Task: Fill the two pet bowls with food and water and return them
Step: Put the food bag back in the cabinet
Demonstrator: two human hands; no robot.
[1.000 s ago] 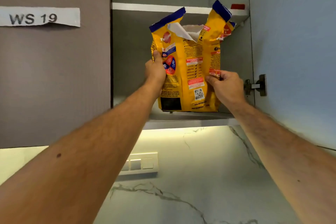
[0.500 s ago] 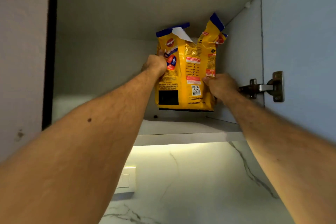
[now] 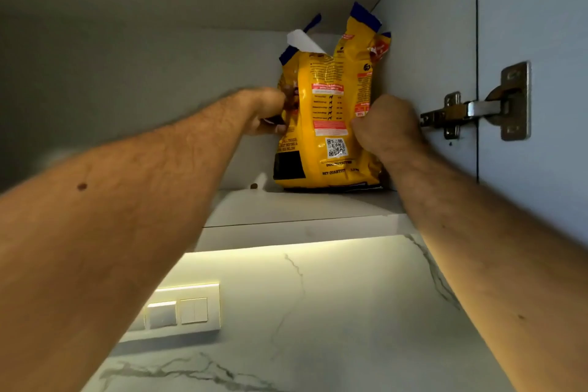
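Head view: I see both arms stretched up into the cabinet, the left hand [image 3: 265, 111] and right hand [image 3: 383, 126] gripping the yellow food bag [image 3: 327, 124] from either side; it seems to rest upright at the shelf's [image 3: 302, 205] back right corner.

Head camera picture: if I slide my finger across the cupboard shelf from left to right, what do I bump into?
Left hand → yellow food bag → right hand → metal door hinge.
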